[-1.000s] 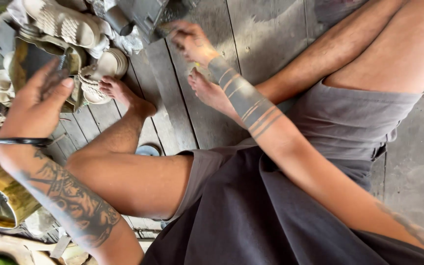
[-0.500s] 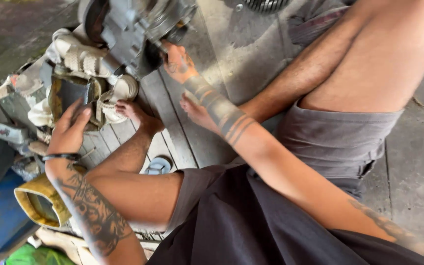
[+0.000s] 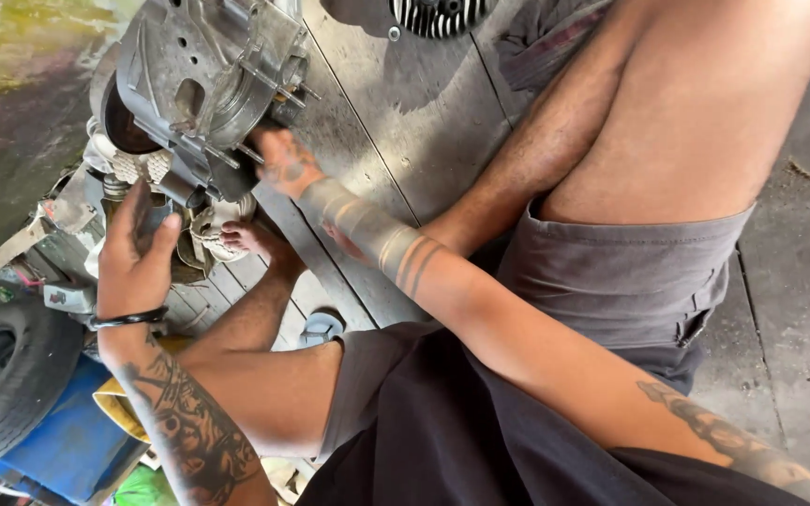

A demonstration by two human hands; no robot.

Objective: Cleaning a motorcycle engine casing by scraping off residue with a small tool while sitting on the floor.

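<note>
Up at the top left, the right hand presses against the lower edge of the grey cast-metal engine casing, which rests on the weathered grey wooden plank floor. Its fingers are curled under the casing among the protruding studs, so whether they grip a stud or merely touch cannot be told. The left hand, wearing a black band at the wrist, has its fingers loosely bent around a small dark part; that part is mostly hidden by the palm and hard to identify. Beside it lies a heap of pale metal parts, blurred. A black rubber tyre is cut off at the left edge.
</note>
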